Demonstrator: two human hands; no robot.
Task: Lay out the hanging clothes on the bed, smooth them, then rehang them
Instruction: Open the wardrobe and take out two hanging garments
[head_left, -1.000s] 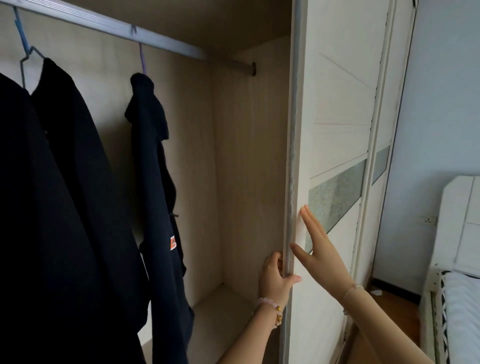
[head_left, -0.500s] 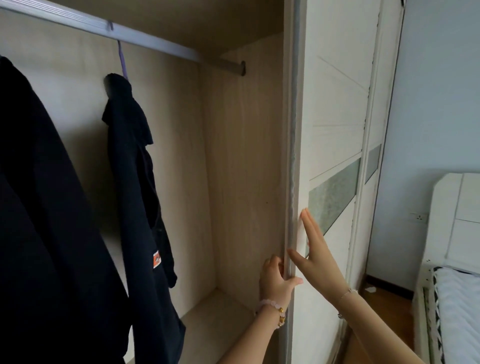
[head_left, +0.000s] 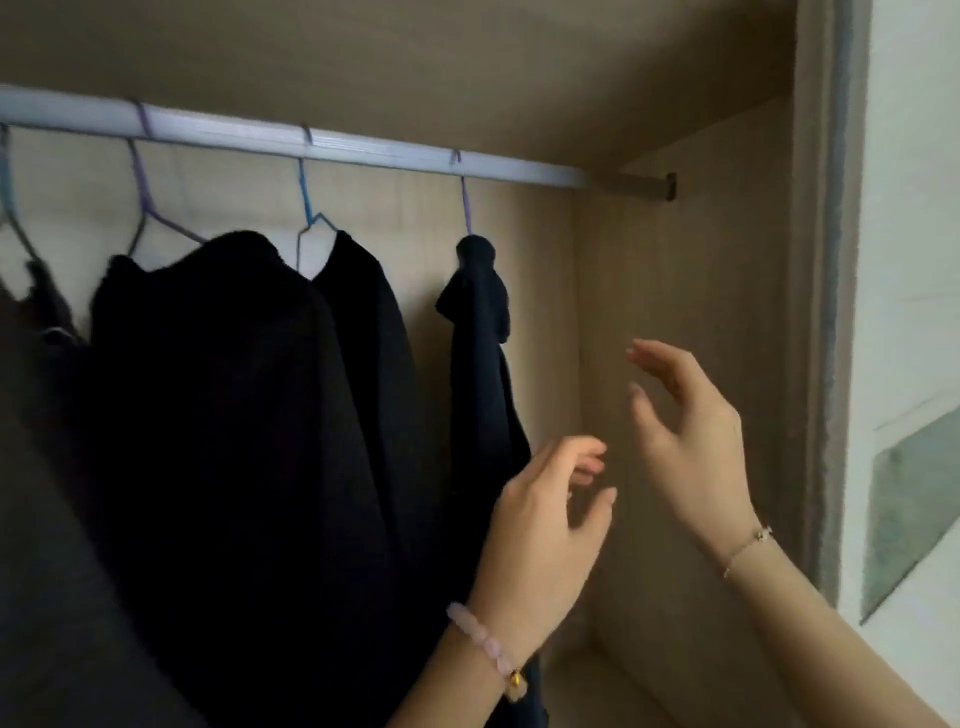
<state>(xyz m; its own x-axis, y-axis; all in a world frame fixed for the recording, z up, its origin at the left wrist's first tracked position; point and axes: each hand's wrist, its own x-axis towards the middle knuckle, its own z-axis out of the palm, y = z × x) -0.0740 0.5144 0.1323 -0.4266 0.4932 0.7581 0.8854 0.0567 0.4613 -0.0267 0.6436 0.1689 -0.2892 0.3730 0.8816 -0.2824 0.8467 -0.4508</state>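
Observation:
Several dark garments hang on wire hangers from a silver rail (head_left: 363, 150) inside an open wardrobe. The rightmost one, a narrow dark navy garment (head_left: 480, 364), hangs from a purple hanger (head_left: 466, 205). Left of it is a large black garment (head_left: 234, 415) on a blue hanger (head_left: 306, 208). My left hand (head_left: 545, 525) is raised beside the navy garment's right edge, fingers loosely curved, holding nothing. Higher up and to the right, my right hand (head_left: 685, 441) hovers in the air with spread fingers, also empty. Neither hand clearly touches the clothes.
The wardrobe's wooden side wall (head_left: 685, 312) stands right behind my hands. The sliding door (head_left: 909, 312) with its grey edge strip is at the far right. More hangers (head_left: 140, 197) hang at the left of the rail.
Both hands have let go of the sliding door's edge and risen into the wardrobe towards the rightmost garment. The view has swung up and left, showing more of the rail.

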